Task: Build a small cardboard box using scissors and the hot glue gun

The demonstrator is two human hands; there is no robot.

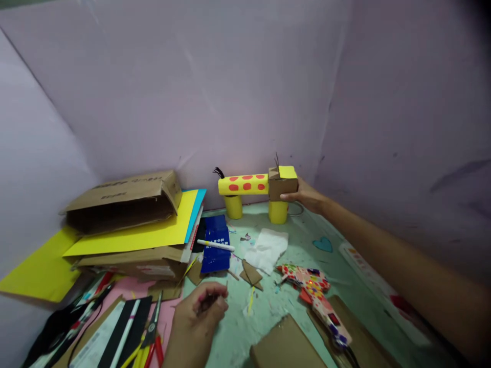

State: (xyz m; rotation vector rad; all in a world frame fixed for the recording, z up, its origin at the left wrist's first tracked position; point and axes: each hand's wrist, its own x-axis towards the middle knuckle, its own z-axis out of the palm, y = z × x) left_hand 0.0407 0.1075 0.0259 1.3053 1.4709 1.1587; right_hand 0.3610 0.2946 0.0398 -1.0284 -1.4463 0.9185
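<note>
My right hand [310, 197] reaches to the back of the table and grips a small cardboard box [280, 189] with a yellow top and a dark sprig sticking up. The box sits on a yellow paper stand [277, 212], joined to a yellow paper tube [245, 185] with red spots. Black strands stick out of the tube's far left end, above a second yellow cylinder [233, 206]. Low in front, my left hand [203, 314] has its fingers curled in a pinch. Something thin may show at the fingertips, too small to name.
A floral hot glue gun [310, 286] lies right of the middle, near a cardboard piece [287, 345]. White tissue [268, 249], a white marker [215, 245] and a blue card [215, 260] lie mid-table. At left are stacked cardboard boxes [123, 197], yellow paper [134, 240] and scissors [153, 324].
</note>
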